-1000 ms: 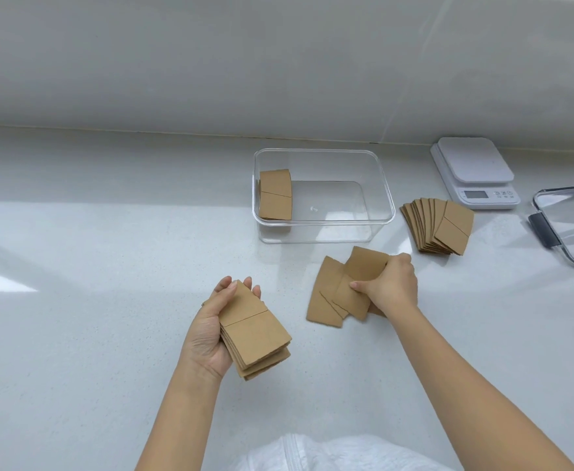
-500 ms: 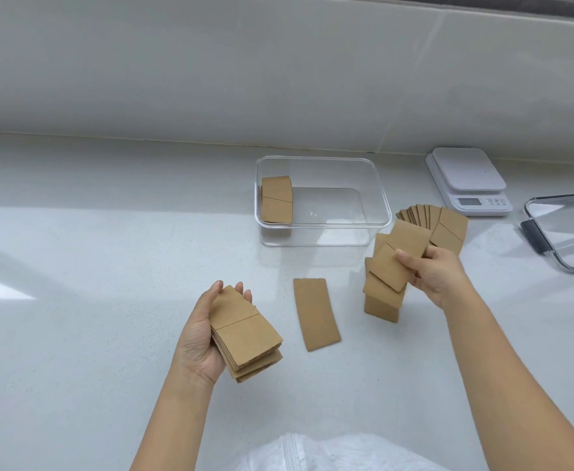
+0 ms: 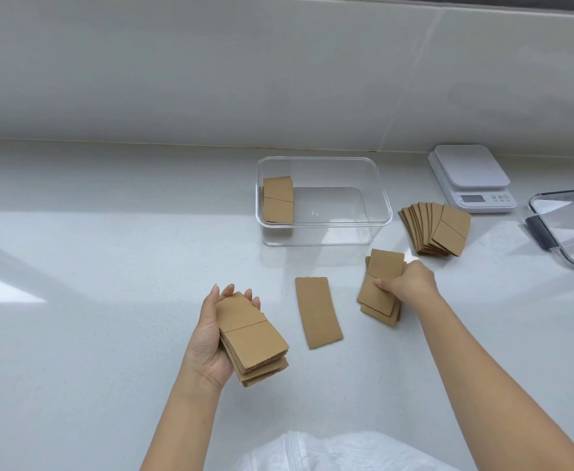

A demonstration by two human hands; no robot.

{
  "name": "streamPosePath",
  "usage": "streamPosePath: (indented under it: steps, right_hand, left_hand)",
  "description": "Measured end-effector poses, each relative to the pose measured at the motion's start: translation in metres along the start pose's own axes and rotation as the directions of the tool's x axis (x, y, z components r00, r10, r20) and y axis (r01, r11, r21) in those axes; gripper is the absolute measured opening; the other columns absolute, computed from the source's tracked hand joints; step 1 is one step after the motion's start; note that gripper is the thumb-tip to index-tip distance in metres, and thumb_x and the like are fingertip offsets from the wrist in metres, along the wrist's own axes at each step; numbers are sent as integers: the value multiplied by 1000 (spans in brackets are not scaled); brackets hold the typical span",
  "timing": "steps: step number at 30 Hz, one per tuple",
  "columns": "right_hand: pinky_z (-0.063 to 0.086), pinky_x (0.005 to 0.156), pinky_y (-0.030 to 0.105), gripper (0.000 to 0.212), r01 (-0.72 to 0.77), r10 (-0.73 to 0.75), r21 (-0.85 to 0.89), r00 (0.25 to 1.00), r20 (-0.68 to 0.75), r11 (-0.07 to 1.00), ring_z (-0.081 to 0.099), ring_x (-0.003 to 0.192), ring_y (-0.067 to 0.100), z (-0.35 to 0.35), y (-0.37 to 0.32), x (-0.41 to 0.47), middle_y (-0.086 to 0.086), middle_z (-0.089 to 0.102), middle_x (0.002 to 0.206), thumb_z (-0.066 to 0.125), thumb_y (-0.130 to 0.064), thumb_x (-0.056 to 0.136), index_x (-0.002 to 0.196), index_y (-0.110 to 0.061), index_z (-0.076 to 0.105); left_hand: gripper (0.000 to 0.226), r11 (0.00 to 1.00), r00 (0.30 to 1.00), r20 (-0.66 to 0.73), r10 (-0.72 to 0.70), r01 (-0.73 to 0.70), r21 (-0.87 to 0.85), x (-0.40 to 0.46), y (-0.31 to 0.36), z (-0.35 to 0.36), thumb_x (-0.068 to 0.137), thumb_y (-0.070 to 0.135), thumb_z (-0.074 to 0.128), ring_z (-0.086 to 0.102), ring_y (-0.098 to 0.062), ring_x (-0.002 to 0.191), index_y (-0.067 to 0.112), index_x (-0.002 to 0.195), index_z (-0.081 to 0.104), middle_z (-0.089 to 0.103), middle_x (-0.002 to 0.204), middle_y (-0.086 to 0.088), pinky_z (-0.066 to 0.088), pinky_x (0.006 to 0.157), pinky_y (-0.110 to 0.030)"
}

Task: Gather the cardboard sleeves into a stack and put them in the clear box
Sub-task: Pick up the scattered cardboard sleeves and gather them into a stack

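Note:
My left hand [image 3: 210, 338] cradles a stack of brown cardboard sleeves [image 3: 251, 338] in its palm, near the front of the white counter. My right hand [image 3: 407, 283] grips a few sleeves [image 3: 379, 287], bunched and slightly fanned, low over the counter. One single sleeve [image 3: 317, 312] lies flat between the two hands. A fanned row of sleeves [image 3: 435, 232] rests to the right of the clear box [image 3: 379, 198]. Inside the box, a small stack of sleeves [image 3: 278, 203] stands against its left wall.
A white kitchen scale [image 3: 470, 176] sits at the back right by the wall. A clear lid with a dark clasp [image 3: 571, 229] lies at the right edge. White clothing [image 3: 329, 453] shows at the bottom.
My right hand picked up a few sleeves from the middle pile, swung right, then came down and squared them. One sleeve stayed on the counter. The left hand kept its stack.

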State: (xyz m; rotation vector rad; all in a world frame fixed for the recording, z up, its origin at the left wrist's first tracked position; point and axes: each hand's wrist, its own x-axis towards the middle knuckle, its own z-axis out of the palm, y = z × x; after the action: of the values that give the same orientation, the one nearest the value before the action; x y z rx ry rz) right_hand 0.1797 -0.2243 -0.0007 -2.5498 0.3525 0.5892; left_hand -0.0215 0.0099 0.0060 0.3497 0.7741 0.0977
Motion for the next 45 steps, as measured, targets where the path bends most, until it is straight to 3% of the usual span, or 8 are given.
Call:
streamPosePath:
  steps: [10, 15, 18, 24, 29, 38, 41, 45]
  right_hand:
    - [44, 91, 41, 76, 82, -82, -30, 996, 26, 996, 51, 118, 39, 3, -15, -14, 25, 50, 132, 70, -13, 83, 135, 5, 17]
    - [50, 88, 44, 62, 147, -194, 274, 969, 155, 951, 58, 101, 31, -4, -16, -35, 17, 58, 116, 74, -9, 79, 129, -1, 36]
    - [55, 82, 46, 50, 122, -395, 574, 837, 379, 809, 67, 85, 30, -5, -32, -74, 14, 68, 93, 72, -1, 78, 122, -5, 49]
    - [59, 74, 38, 46, 226, -526, 534, 675, 517, 814, 68, 85, 26, 25, -52, -130, 19, 70, 96, 79, -4, 72, 113, -16, 62]
    - [51, 59, 18, 47, 390, -545, 388, 685, 483, 835, 58, 55, -3, 39, -52, -143, -8, 58, 64, 81, -15, 71, 114, -26, 66]
    - [33, 42, 3, 34, 474, -519, 240, 641, 565, 847, 49, 40, -12, 52, -44, -145, -21, 52, 37, 73, -27, 80, 112, -23, 65]
    - [36, 53, 13, 40, 476, -531, 253, 655, 537, 842, 46, 49, 0, 55, -45, -139, -12, 46, 51, 74, -30, 78, 116, -25, 63]
    - [48, 70, 22, 52, 406, -485, 288, 818, 310, 867, 52, 67, 8, 53, -48, -109, -5, 54, 73, 77, -25, 76, 124, -16, 59]
  left_hand:
    - [24, 999, 1000, 12, -24, 23, 34, -3, -7, 2, 81, 43, 63, 70, -22, 75, 21, 88, 66, 71, 93, -8, 57, 70, -36]
    - [31, 1000, 998, 54, -20, 19, 15, -6, -7, 1, 76, 49, 64, 70, -22, 73, 21, 89, 66, 70, 89, -7, 58, 70, -36]
    - [33, 998, 995, 95, -26, 22, 51, -6, -8, 5, 68, 47, 68, 69, -22, 74, 22, 90, 66, 69, 89, -6, 57, 73, -35]
    - [64, 940, 985, 155, -81, 23, 340, -17, -17, 16, 66, 44, 78, 68, -34, 100, 7, 117, 65, 69, 113, -21, 55, 84, -52]
    - [54, 920, 991, 101, -89, 43, 389, -19, -18, 12, 71, 16, 72, 68, -38, 95, 1, 121, 59, 68, 110, -26, 55, 81, -54]
    - [45, 904, 988, 88, -126, 78, 421, -18, -17, 0, 82, 1, 58, 70, -33, 86, 15, 125, 59, 67, 114, -23, 58, 73, -47]
    - [48, 898, 986, 147, -83, 10, 440, -18, -12, 1, 83, -6, 54, 71, -32, 85, 20, 123, 61, 71, 105, -20, 58, 75, -45]
    - [55, 910, 967, 244, -77, -32, 413, -21, -2, 2, 71, -5, 61, 70, -35, 88, 21, 119, 62, 70, 109, -23, 59, 71, -42]
